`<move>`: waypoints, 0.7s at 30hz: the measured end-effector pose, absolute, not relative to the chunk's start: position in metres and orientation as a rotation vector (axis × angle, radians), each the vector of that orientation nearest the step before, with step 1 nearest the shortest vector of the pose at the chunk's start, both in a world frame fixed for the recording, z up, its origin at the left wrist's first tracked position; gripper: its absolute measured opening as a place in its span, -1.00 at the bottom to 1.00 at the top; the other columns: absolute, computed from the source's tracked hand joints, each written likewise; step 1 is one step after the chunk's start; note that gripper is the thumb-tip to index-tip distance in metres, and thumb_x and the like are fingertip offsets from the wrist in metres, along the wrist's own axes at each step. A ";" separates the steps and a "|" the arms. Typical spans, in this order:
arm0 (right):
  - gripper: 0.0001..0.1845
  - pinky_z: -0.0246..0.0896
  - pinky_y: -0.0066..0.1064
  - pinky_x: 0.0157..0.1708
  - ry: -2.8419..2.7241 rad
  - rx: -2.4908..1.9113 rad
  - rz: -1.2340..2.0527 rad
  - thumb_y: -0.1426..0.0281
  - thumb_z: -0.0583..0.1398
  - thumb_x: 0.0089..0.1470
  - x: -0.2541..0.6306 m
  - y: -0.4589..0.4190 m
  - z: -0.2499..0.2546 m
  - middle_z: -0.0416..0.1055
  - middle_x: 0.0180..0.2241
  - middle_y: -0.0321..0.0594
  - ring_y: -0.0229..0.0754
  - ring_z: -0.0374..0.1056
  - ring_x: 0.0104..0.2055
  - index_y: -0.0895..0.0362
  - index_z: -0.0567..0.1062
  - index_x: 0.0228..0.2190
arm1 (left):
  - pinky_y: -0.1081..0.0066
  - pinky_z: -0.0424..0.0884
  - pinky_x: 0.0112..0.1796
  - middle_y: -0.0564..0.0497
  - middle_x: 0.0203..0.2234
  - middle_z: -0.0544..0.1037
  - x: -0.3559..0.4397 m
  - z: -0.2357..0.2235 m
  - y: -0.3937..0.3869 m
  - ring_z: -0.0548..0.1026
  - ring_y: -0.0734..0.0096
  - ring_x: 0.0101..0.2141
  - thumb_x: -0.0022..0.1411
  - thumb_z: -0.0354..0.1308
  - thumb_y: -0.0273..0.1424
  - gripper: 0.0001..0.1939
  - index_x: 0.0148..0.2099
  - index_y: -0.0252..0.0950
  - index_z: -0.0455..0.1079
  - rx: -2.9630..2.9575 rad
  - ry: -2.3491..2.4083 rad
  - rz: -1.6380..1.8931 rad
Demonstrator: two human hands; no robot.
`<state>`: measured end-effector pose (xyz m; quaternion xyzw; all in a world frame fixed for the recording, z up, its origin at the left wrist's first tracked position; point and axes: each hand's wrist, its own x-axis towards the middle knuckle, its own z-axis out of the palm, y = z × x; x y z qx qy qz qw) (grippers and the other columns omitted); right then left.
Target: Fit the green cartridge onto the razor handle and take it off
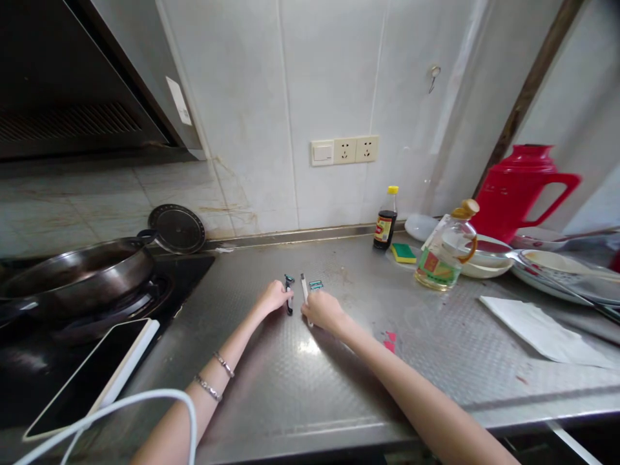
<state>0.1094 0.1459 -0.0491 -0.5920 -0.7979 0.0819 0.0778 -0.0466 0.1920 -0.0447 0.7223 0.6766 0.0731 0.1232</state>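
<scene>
My left hand (274, 297) is closed on a black and silver razor (289, 303), whose teal-edged head points to the back wall. The razor rests on or just above the steel counter (271, 394). Just to its right, my right hand (323, 309) has its fingers round a slim, pale stick with a dark tip (304, 284); I cannot make out its kind. Two teal razor cartridges (316, 284) lie right behind the right hand's knuckles. That hand partly covers the stick's near half.
A pan (82, 271) sits on the stove at left, near a white-edged tablet-like device (92, 381) and a white cable (145, 394). Towards the right stand a sauce bottle (385, 223), a sponge (403, 253), an oil jug (443, 258), dishes and a red thermos (518, 194).
</scene>
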 end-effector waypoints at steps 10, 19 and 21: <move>-0.48 0.02 -0.28 -0.03 -2.385 -1.317 0.224 0.21 0.16 -0.01 0.178 0.195 -0.043 0.34 -0.04 -0.01 -0.04 0.19 0.00 0.21 0.36 -0.04 | 0.47 0.22 -0.45 -0.09 -0.49 0.53 -0.043 -0.043 0.190 0.46 0.35 -0.43 0.09 0.01 -0.14 -0.63 -0.50 -0.31 0.45 2.122 1.993 0.222; -0.28 0.02 -0.31 -0.08 -2.407 -1.253 0.355 0.24 0.20 -0.04 0.182 0.206 -0.062 0.34 -0.04 -0.05 -0.04 0.13 0.00 0.18 0.14 0.12 | 0.49 0.18 -0.48 -0.06 -0.54 0.51 -0.039 -0.037 0.185 0.44 0.38 -0.48 0.08 0.01 -0.15 -0.64 -0.52 -0.31 0.44 2.123 1.970 0.206; -0.31 0.02 -0.31 -0.08 -2.396 -1.248 0.363 0.26 0.21 -0.04 0.184 0.206 -0.062 0.34 -0.05 -0.06 -0.05 0.13 0.00 0.16 0.16 0.11 | 0.48 0.17 -0.49 -0.05 -0.56 0.51 -0.039 -0.036 0.184 0.44 0.37 -0.48 0.08 0.02 -0.15 -0.63 -0.53 -0.31 0.43 2.129 1.961 0.207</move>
